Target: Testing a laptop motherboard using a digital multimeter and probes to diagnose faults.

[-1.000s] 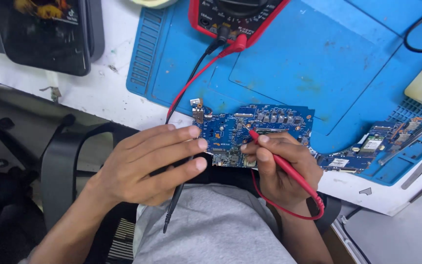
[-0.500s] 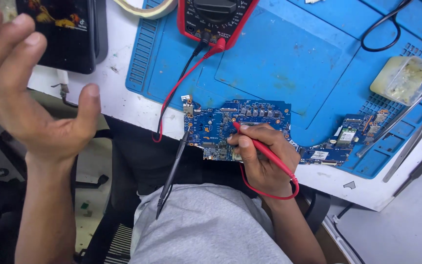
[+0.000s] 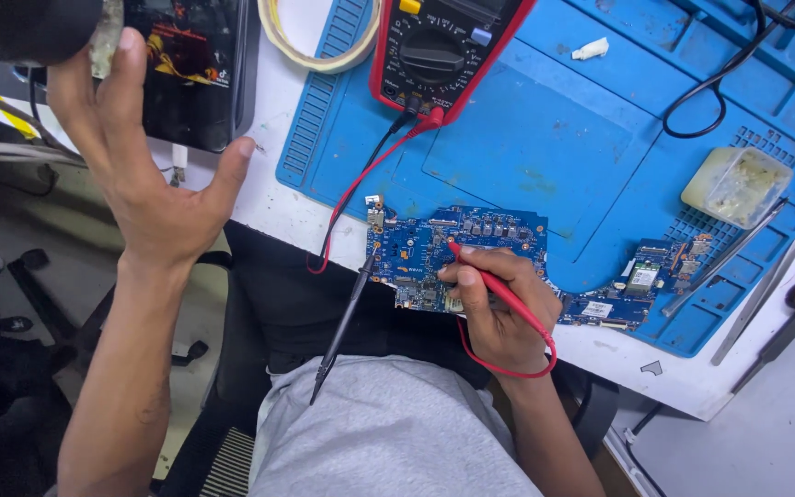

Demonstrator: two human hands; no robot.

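The right hand [image 3: 489, 308], at lower centre of the frame, is closed in a pen-style grip around the red probe [image 3: 499, 287], whose tip rests on the blue circuit board [image 3: 457, 253] directly beneath the fingertips. The board lies at the near edge of the blue work mat [image 3: 545, 138], partly overhanging toward the person's lap. The red lead [image 3: 361, 179] runs from the multimeter [image 3: 443, 46] at upper centre down past the left end of the board. The black probe [image 3: 342, 327] lies unheld, slanting from the left end of the board down onto the grey shirt. The left hand [image 3: 144, 175] is raised at upper left, well apart from the board, fingers spread open and holding nothing, in front of a dark tablet [image 3: 200, 74]. A second, smaller board [image 3: 637, 285] lies just to the right of the right hand.
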